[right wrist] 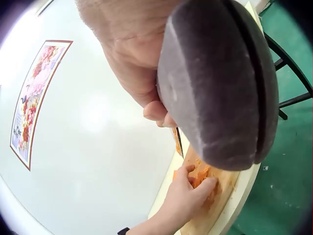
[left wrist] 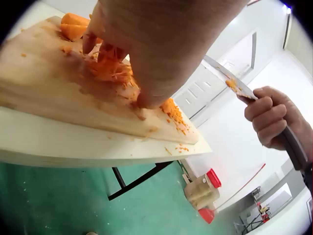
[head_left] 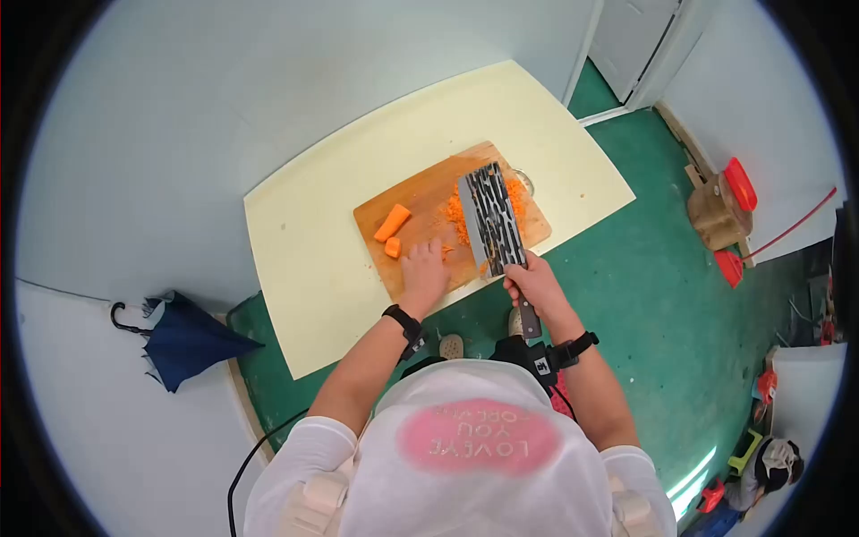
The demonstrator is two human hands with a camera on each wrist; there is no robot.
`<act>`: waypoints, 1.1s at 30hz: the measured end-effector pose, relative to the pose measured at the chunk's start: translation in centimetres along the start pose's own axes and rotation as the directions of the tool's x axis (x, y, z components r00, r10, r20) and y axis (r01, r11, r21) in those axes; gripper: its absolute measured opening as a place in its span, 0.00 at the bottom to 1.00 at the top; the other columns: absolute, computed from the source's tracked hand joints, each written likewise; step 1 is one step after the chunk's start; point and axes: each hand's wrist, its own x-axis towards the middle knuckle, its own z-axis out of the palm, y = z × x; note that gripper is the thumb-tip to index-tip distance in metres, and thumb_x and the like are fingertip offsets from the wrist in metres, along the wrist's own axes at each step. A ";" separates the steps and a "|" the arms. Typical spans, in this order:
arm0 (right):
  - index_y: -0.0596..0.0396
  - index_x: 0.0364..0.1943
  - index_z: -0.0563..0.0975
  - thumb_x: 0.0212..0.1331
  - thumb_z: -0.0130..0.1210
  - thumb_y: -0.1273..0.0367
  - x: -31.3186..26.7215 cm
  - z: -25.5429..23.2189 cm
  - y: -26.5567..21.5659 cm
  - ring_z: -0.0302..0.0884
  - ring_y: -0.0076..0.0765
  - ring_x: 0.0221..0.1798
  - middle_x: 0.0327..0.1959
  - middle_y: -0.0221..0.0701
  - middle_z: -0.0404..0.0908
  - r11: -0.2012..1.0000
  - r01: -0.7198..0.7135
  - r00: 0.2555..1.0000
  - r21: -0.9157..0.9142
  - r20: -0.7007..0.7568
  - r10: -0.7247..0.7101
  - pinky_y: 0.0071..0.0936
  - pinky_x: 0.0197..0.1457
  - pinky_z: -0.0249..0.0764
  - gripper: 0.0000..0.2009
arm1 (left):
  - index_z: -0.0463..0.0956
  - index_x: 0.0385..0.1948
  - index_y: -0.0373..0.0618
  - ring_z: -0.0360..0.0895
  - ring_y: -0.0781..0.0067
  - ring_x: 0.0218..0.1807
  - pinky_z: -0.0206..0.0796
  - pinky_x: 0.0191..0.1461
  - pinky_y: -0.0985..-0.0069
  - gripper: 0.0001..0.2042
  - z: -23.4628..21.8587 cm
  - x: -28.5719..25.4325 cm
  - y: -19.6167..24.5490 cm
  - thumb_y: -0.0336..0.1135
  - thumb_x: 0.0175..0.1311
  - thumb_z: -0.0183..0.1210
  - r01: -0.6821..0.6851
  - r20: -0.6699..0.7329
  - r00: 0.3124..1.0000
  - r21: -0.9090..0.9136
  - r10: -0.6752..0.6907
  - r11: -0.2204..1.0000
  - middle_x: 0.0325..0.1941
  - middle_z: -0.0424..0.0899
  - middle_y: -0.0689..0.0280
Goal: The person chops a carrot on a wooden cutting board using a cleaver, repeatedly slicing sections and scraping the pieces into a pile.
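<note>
My right hand (head_left: 534,282) grips the dark handle of a cleaver (head_left: 491,215), lifted above the cutting board with its patterned blade pointing away from me. Orange bits stick to the blade in the left wrist view. My left hand (head_left: 424,273) is down on the wooden cutting board (head_left: 420,188), fingers bent and thumb apart around some carrot shreds (left wrist: 111,71). A large carrot piece (head_left: 392,223) and a short carrot chunk (head_left: 393,247) lie beyond its fingertips. More finely cut carrot (head_left: 455,215) is heaped on the board, partly hidden by the blade.
The board lies on a pale yellow table (head_left: 313,242) against a wall. A round metal rim (head_left: 524,183) shows beside the board's right edge. A dark blue umbrella (head_left: 192,340) stands at the left, and a brown bin (head_left: 718,212) with red items is on the green floor at right.
</note>
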 end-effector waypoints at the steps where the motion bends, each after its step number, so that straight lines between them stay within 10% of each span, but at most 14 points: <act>1: 0.58 0.42 0.73 0.58 0.51 0.71 0.0 0.1 0.0 0.68 0.19 0.16 0.21 0.27 0.74 1.000 -0.006 1.000 -0.010 0.004 0.006 0.20 0.17 0.69 0.10 | 0.66 0.56 0.45 0.69 0.55 0.54 0.63 0.54 0.56 0.30 0.4 0.1 -0.8 0.41 0.49 0.63 -0.050 -0.059 0.997 -0.006 0.049 0.999 0.51 0.74 0.55; 5: 0.58 0.42 0.73 0.58 0.51 0.71 0.2 -1.0 -0.4 0.68 0.18 0.15 0.21 0.26 0.74 0.999 -0.017 1.000 -0.043 -0.004 0.016 0.20 0.17 0.68 0.09 | 0.72 0.48 0.42 0.71 0.54 0.49 0.64 0.50 0.60 0.23 0.8 0.8 -1.1 0.42 0.51 0.62 -0.220 -0.228 0.956 -0.133 0.186 0.966 0.43 0.75 0.56; 21: 0.59 0.41 0.74 0.59 0.51 0.71 0.4 -0.6 -0.7 0.67 0.18 0.15 0.20 0.26 0.74 0.999 0.009 0.999 -0.046 -0.046 -0.011 0.20 0.16 0.67 0.09 | 0.80 0.31 0.45 0.76 0.58 0.46 0.60 0.45 0.60 0.07 -1.4 7.5 -1.1 0.31 0.52 0.54 -0.315 -0.040 0.945 0.160 0.325 0.936 0.35 0.81 0.59; 26: 0.59 0.41 0.74 0.58 0.51 0.70 0.7 -0.7 -1.2 0.67 0.17 0.15 0.21 0.26 0.74 0.997 0.012 0.999 -0.071 -0.047 -0.016 0.20 0.16 0.67 0.09 | 0.77 0.29 0.39 0.77 0.48 0.39 0.67 0.41 0.55 0.06 -3.6 8.6 -4.1 0.30 0.54 0.55 -0.208 0.004 0.977 -0.199 0.213 0.958 0.31 0.80 0.50; 33: 0.58 0.40 0.73 0.58 0.51 0.70 1.0 -0.7 -1.1 0.67 0.17 0.15 0.20 0.26 0.74 0.999 0.017 1.000 -0.048 0.012 -0.017 0.20 0.16 0.67 0.08 | 0.75 0.31 0.35 0.76 0.46 0.43 0.68 0.48 0.57 0.08 -2.3 4.5 -3.8 0.31 0.59 0.54 -0.251 -0.027 0.968 -0.160 0.250 0.955 0.36 0.78 0.48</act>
